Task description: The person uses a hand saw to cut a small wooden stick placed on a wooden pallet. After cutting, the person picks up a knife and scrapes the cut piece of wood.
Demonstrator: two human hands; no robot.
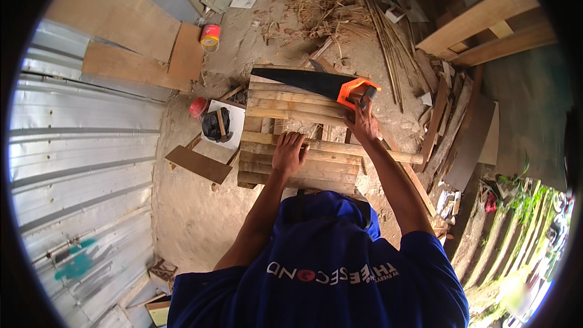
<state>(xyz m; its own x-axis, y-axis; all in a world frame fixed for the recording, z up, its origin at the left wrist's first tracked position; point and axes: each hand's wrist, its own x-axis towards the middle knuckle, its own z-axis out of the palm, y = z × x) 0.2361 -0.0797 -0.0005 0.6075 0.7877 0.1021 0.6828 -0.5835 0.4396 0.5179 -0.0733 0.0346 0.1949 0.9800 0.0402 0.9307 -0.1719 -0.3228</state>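
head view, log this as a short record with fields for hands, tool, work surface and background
left grip: laid over the pale pole
right grip: at the handsaw's handle; finger closure unclear
tool: handsaw, dark blade pointing left, orange handle at right
work surface: low slatted bench, the pole lying across it and jutting past its right side
left background: corrugated metal wall, red-and-yellow can, brown board
right background: stacked wood planks

a bamboo pole [340,147] lies across the slatted wooden bench [303,183].
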